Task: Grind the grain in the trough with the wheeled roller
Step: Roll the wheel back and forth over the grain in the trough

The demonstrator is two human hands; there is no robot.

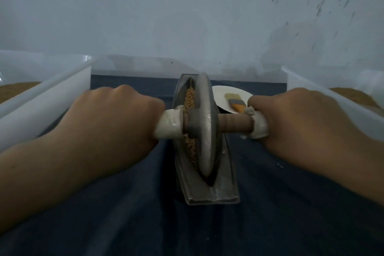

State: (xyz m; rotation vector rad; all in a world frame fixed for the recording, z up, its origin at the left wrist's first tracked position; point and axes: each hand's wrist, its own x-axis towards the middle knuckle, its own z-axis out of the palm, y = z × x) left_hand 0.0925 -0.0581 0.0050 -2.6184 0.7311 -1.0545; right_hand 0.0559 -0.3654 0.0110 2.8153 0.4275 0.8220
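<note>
A grey boat-shaped trough (pixel 224 185) lies lengthwise on a dark blue cloth in the middle. Tan grain (pixel 190 100) fills its groove, showing to the left of the wheel. The grey wheel of the roller (pixel 205 122) stands upright in the groove, with a brown axle through it. My left hand (pixel 112 118) grips the white-wrapped left handle (pixel 169 123). My right hand (pixel 299 118) grips the white-wrapped right handle (pixel 259 125). Both fists are closed round the handles, knuckles up.
White plastic tubs stand at the left (pixel 45 102) and right (pixel 332 97), each holding tan grain. Behind the trough a white plate (pixel 225 92) carries a brush with an orange handle (pixel 235 102). A pale wall rises behind.
</note>
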